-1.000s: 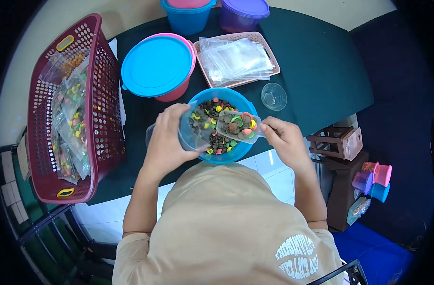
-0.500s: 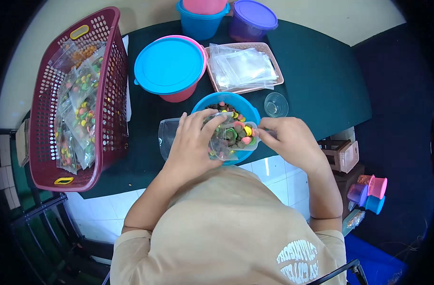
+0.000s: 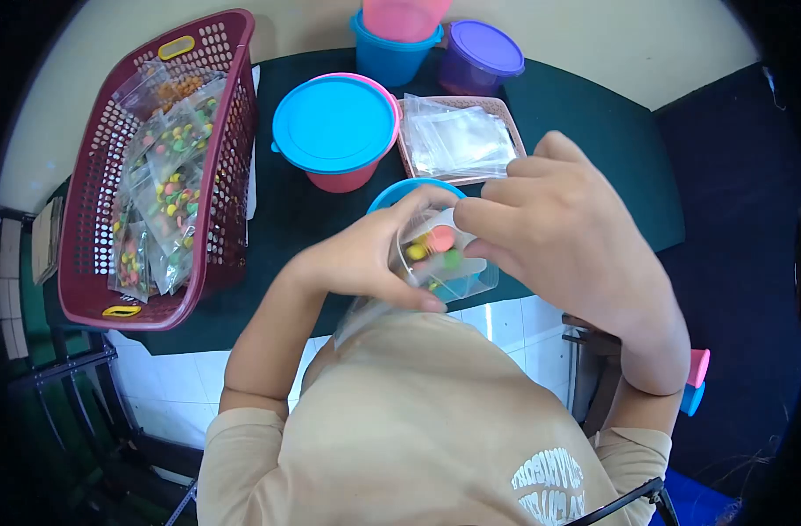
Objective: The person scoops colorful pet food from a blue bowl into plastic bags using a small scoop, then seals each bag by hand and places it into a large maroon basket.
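Observation:
My left hand [image 3: 370, 250] is wrapped around a clear plastic bag [image 3: 418, 282], with thumb and fingers on either side of it. Pink, yellow and green button-shaped candies [image 3: 439, 238] show through the plastic. The bag is tilted, and its lower part trails toward my shirt. My right hand [image 3: 549, 219] is closed, with thumb and forefinger pinching at the bag's upper right edge. Behind the hands stands a blue bowl [image 3: 406, 190], mostly hidden so that its contents barely show.
A maroon basket [image 3: 220, 188] with filled bags [image 3: 168, 188] stands at left. Further back are a blue-lidded tub [image 3: 334, 123], a tray [image 3: 497, 105] of flat clear bags [image 3: 462, 140], a purple-lidded tub [image 3: 486, 53] and a blue tub [image 3: 391, 57]. The table edge runs near my body.
The bag has been raised toward me from over the bowl and tilted. My right hand has come up and closer, now covering the small clear cup's place. The view has shifted slightly.

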`<act>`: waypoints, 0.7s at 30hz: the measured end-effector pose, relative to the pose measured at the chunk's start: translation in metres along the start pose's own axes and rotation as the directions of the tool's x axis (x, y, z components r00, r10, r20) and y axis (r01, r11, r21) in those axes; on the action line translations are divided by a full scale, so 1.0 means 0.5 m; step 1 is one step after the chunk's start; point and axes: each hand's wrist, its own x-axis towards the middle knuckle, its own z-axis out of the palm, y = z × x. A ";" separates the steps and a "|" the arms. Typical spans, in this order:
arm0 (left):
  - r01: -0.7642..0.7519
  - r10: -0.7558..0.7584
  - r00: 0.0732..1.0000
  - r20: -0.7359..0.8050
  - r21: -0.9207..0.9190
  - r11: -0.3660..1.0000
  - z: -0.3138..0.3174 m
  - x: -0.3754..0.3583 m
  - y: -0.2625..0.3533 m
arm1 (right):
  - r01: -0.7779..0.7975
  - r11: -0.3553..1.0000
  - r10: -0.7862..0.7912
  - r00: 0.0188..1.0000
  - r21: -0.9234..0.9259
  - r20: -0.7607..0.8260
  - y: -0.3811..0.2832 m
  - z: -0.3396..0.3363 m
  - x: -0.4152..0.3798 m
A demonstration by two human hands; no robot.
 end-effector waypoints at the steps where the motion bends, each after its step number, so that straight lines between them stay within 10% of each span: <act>1: -0.019 0.029 0.998 0.057 -0.156 0.988 -0.012 0.005 -0.014 | 0.045 0.997 -0.044 0.999 0.057 -0.015 0.003 -0.010 0.006; 9: -0.034 0.170 0.969 0.181 -0.579 0.814 -0.020 0.002 -0.026 | -0.046 0.945 0.100 0.983 0.324 -0.154 0.047 -0.058 -0.007; 15: 0.018 -0.042 0.968 -0.249 -0.100 0.995 -0.090 -0.084 -0.032 | -0.378 0.821 0.492 0.849 0.427 -0.194 0.059 0.007 -0.094; 21: 0.383 -0.229 0.657 -0.718 0.056 0.922 -0.085 -0.116 -0.181 | -0.539 0.800 0.568 0.821 0.265 -0.045 0.044 0.303 -0.132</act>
